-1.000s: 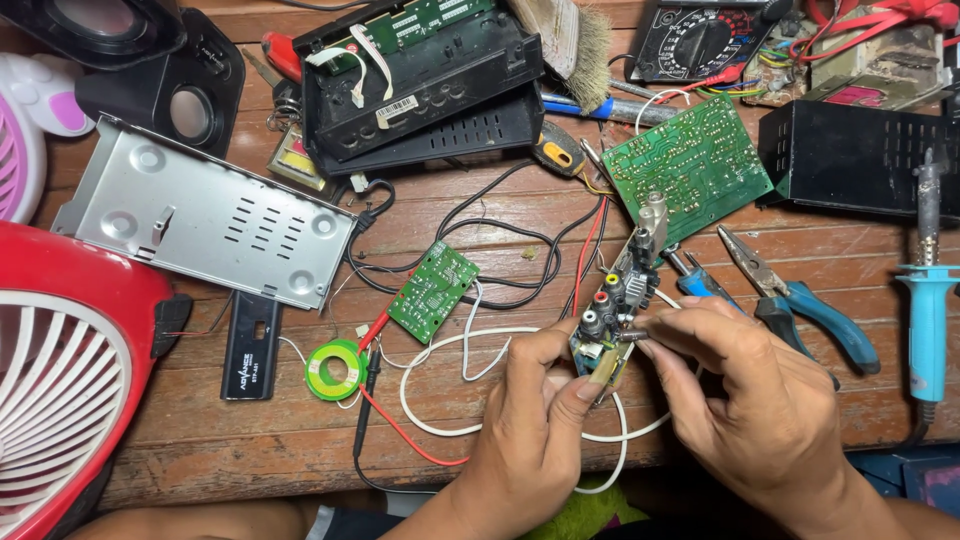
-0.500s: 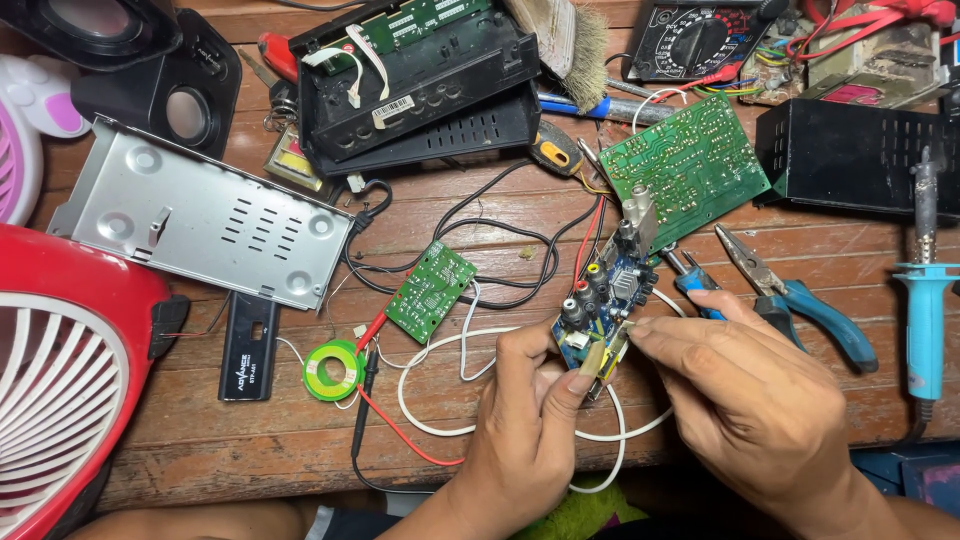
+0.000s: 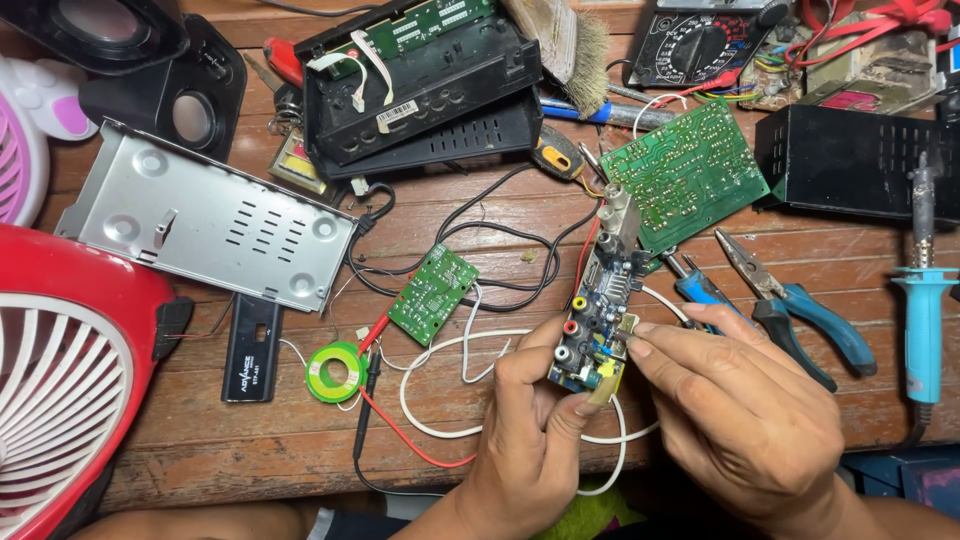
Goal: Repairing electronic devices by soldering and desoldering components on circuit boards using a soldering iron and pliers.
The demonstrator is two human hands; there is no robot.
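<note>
Hands [image 3: 530,420] [image 3: 740,410] pinch circuit board [image 3: 597,315] (tilted upright).

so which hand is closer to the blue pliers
Right. The right hand lies just below and left of the blue pliers, its fingers nearly at their handles. The left hand is farther left, beyond the small circuit board both hands hold.

board: small blue circuit board [image 3: 597,320], long and narrow, crowded with parts
connectors: round yellow, red and white sockets along its left edge; a metal plug fitting at the far end
pose: lifted off the wooden bench, tilted, far end pointing up and away
state: pinched at its near end; possibly a wire attached, unclear
</note>
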